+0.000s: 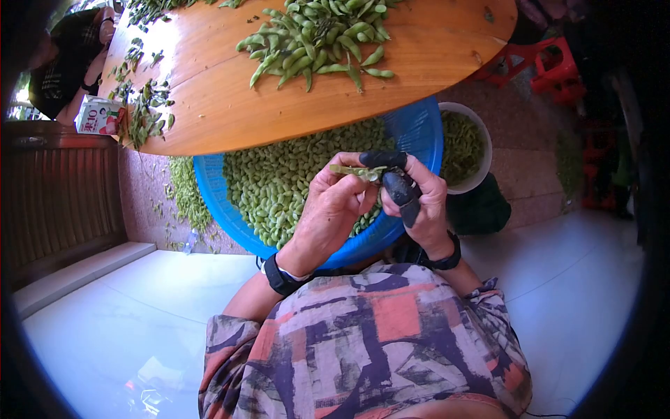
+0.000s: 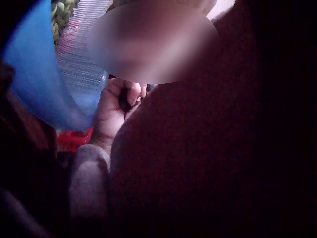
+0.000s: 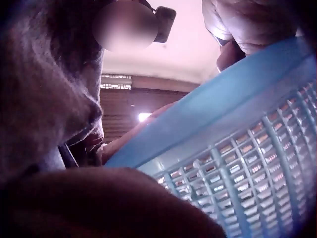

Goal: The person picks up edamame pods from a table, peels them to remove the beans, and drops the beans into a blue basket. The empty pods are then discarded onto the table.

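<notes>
In the head view, both hands meet over a blue plastic basket (image 1: 433, 150) heaped with shelled green beans (image 1: 279, 174). A split green bean pod (image 1: 343, 170) is held between them. My left hand (image 1: 331, 209) pinches the pod with thumb and curled fingers. Black covers wrap the thumb and forefinger of my right hand (image 1: 426, 202), which grips the pod's other end. Each wrist wears a black strap. The right wrist view shows the basket's slatted side (image 3: 237, 168) up close, with part of a hand (image 3: 252, 25) above its rim.
A wooden table (image 1: 209, 98) overhangs the basket's far side, bearing a pile of unshelled pods (image 1: 321, 42), loose leaves and a carton (image 1: 98, 115). Right of the basket stands a white bucket (image 1: 487, 143) of green husks. More husks (image 1: 185, 195) lie on the floor at left; red stools (image 1: 558, 70) stand at right.
</notes>
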{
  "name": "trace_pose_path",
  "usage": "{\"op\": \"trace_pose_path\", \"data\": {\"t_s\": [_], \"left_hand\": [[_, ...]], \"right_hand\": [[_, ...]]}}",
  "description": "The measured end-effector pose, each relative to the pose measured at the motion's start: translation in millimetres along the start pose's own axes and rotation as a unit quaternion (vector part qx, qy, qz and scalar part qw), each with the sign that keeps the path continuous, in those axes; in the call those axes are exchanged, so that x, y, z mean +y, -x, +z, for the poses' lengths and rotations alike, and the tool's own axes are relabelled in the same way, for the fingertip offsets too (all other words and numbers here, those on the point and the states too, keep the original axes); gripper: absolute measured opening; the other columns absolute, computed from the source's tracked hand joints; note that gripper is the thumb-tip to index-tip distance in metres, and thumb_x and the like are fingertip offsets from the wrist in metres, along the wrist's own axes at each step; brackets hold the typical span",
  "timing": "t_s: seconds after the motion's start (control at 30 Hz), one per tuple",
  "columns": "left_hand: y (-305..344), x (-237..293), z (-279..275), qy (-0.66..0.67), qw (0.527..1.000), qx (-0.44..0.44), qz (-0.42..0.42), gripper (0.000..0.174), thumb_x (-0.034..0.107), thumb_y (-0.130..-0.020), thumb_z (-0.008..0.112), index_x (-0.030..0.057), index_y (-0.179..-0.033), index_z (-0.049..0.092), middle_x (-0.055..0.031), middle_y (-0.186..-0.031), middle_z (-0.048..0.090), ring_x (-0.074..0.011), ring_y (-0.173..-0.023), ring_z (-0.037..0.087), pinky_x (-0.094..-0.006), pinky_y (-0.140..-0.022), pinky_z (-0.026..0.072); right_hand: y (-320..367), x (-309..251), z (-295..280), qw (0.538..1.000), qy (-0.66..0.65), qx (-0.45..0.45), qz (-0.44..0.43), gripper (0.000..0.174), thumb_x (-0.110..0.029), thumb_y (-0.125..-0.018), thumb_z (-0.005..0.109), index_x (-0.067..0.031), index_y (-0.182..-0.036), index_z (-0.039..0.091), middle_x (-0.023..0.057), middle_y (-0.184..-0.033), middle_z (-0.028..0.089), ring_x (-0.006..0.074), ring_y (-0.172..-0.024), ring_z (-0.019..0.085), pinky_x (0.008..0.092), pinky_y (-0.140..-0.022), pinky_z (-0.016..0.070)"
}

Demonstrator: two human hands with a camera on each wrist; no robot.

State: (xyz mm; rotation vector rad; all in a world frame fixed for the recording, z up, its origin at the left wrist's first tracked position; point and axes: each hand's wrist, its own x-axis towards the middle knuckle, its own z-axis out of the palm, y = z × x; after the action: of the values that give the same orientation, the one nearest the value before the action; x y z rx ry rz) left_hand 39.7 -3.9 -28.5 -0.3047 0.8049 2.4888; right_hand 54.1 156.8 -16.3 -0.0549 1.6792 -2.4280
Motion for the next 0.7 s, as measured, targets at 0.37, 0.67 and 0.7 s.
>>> {"op": "trace_pose_path", "data": {"t_s": [0.37, 0.67, 0.7], "left_hand": [[4.7, 5.5, 18.6, -0.027, 0.999, 0.046, -0.009, 0.023, 0.004, -0.094, 0.049, -0.0016, -0.114, 0.059, -0.0057, -0.092, 0.062, -0.0099, -0.076, 0.058, -0.0224, -0.072, 0.0492], [10.8, 13.7, 6.8, -0.506, 0.858, -0.084, 0.02, 0.013, 0.009, -0.093, 0.059, -0.0011, -0.1, 0.062, -0.006, -0.082, 0.06, -0.0175, -0.075, 0.059, -0.0293, -0.069, 0.0473], [11.0, 21.9, 4.2, -0.64, 0.748, -0.144, 0.102, 0.01, 0.007, -0.09, 0.061, -0.0006, -0.096, 0.063, -0.0084, -0.085, 0.062, -0.0218, -0.08, 0.062, -0.0325, -0.073, 0.0493]], "right_hand": [[-2.3, 10.0, -12.9, 0.988, -0.156, 0.0, 0.014, 0.035, -0.015, -0.097, 0.051, 0.0047, -0.125, 0.056, -0.0061, -0.064, 0.044, 0.0017, -0.054, 0.04, 0.0177, -0.049, 0.0322], [10.3, -18.5, -38.8, 0.989, -0.029, 0.085, -0.115, 0.039, -0.03, -0.102, 0.046, 0.0016, -0.124, 0.055, 0.0032, -0.077, 0.056, 0.0054, -0.052, 0.044, 0.0208, -0.048, 0.0358], [15.1, -21.9, -58.8, 0.982, -0.001, 0.09, -0.164, 0.041, -0.031, -0.101, 0.047, 0.0035, -0.121, 0.056, 0.0009, -0.072, 0.055, 0.0042, -0.052, 0.044, 0.0201, -0.048, 0.0345]]}}
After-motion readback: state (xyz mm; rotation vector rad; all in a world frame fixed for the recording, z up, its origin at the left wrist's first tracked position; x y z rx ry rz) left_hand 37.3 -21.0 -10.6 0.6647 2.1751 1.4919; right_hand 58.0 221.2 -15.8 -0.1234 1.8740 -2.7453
